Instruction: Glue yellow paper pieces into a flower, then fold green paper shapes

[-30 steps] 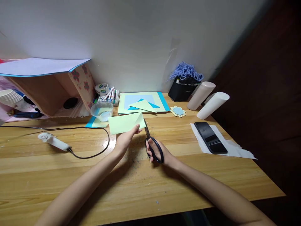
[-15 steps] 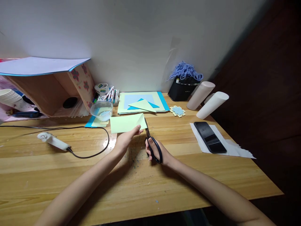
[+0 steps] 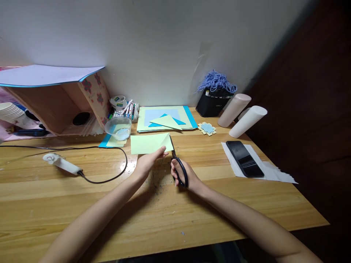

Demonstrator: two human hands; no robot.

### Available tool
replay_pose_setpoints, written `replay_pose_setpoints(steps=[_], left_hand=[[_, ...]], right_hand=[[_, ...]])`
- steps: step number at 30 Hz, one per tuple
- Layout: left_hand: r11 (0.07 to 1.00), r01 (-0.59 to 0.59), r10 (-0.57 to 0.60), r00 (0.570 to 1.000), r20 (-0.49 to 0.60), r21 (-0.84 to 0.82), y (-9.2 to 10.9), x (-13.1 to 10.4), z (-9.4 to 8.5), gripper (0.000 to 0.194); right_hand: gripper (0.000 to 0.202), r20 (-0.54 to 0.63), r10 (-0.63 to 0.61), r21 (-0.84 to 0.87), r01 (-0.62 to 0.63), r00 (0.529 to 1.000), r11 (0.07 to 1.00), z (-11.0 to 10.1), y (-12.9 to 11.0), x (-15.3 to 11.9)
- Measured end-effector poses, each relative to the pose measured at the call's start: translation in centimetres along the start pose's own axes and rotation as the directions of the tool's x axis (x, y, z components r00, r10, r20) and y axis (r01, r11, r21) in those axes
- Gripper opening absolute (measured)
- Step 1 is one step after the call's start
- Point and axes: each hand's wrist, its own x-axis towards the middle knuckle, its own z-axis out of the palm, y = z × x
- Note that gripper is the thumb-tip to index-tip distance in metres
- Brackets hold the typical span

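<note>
My left hand (image 3: pixel 149 162) pinches the lower right part of a pale green sheet of paper (image 3: pixel 146 143), thumb on top. The paper is raised over the table and has a diagonal crease near its right end. My right hand (image 3: pixel 186 175) is closed around the handles of black-handled scissors (image 3: pixel 181 171). The dark blades point away from me and lie along the paper's right edge. Behind the paper, a stack of coloured paper (image 3: pixel 141 120) bears a blue and a pale green triangle. A layered paper flower (image 3: pixel 207 128) lies to its right.
A white glue gun (image 3: pixel 64 165) with a black cord lies left. Behind it stand a clear plastic bowl (image 3: pixel 118 127), markers (image 3: pixel 128 109) and a flowered box (image 3: pixel 94 95). At right are a phone (image 3: pixel 245 159), two bottles (image 3: pixel 248 122) and a black holder (image 3: pixel 212 104) topped with blue yarn.
The paper has shifted slightly right with my left hand. The scissors stay at its right edge, and their handles have come closer together.
</note>
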Motion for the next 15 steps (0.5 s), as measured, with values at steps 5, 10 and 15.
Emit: replay_pose_setpoints(steps=[5, 10, 15], left_hand=[[1.000, 0.011, -0.011, 1.000, -0.006, 0.008, 0.07, -0.03, 0.02, 0.042], [1.000, 0.007, -0.007, 1.000, 0.026, 0.000, -0.02, -0.15, 0.22, 0.040], [0.999, 0.020, -0.018, 0.998, 0.056, -0.025, -0.25, -0.23, 0.48, 0.038]], right_hand=[[0.048, 0.002, 0.002, 0.012, -0.002, 1.000, 1.000, 0.06, 0.21, 0.09], [0.052, 0.019, 0.011, 0.018, -0.011, 1.000, 1.000, -0.06, 0.00, 0.21], [0.052, 0.001, 0.019, 0.025, -0.019, 1.000, 1.000, -0.26, -0.14, 0.32]])
